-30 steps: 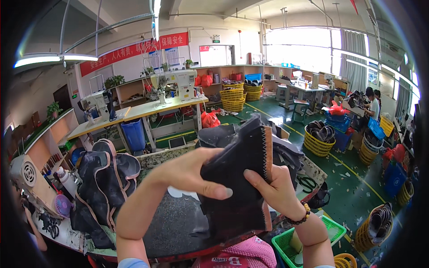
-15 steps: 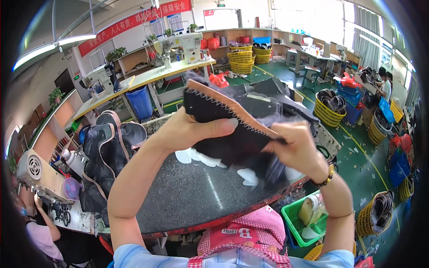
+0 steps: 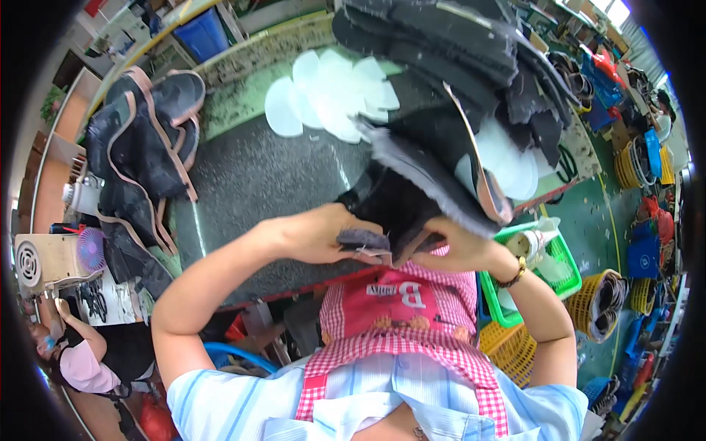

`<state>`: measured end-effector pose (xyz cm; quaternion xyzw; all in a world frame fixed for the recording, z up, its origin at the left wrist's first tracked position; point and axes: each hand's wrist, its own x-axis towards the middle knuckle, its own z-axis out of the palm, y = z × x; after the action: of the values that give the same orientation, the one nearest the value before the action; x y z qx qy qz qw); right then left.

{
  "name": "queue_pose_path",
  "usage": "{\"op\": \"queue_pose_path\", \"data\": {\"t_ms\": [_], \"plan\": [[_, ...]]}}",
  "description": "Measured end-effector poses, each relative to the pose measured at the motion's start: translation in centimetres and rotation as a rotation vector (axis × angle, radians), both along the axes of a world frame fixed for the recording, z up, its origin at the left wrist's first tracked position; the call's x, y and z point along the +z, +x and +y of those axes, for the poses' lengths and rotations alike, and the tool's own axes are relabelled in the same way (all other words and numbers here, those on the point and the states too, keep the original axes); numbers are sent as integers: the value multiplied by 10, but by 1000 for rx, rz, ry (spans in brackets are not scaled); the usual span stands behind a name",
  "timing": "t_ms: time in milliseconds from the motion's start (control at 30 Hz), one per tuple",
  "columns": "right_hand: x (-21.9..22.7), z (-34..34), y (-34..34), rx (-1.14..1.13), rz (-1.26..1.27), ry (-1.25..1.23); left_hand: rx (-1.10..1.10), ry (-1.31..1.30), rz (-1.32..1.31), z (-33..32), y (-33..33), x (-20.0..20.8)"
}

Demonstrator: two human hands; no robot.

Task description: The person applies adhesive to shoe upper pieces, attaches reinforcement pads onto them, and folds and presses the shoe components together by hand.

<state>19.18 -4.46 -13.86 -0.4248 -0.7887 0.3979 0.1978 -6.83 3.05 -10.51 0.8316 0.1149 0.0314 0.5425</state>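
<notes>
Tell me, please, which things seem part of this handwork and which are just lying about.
Likely part:
soft black piece with tan edging, held by left hand and right hand
curved black tan-trimmed pieces

Probably lying about:
round purple plastic fan
blue plastic bin

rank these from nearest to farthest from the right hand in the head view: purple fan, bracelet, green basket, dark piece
1. Dark piece: held in both hands, touching the right hand.
2. Bracelet: on the right wrist.
3. Green basket: to the right, beyond the wrist.
4. Purple fan: far left.
</notes>
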Motion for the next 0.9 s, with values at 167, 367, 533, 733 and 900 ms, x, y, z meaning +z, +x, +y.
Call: {"op": "queue_pose_path", "data": {"t_ms": [167,367,533,733,900], "plan": [[-17,20,-12,-461,377,-57,-75,50,113,9,10,4],[-16,20,-21,-475,192,163,-108,273,145,0,6,-4],[-15,16,-16,-192,-673,358,-137,418,192,-6,11,4],[-9,10,-35,-178,-513,303,-125,470,495,12,-26,38],[-27,4,-58,-310,-581,813,76,768,548,-39,-25,62]]}}
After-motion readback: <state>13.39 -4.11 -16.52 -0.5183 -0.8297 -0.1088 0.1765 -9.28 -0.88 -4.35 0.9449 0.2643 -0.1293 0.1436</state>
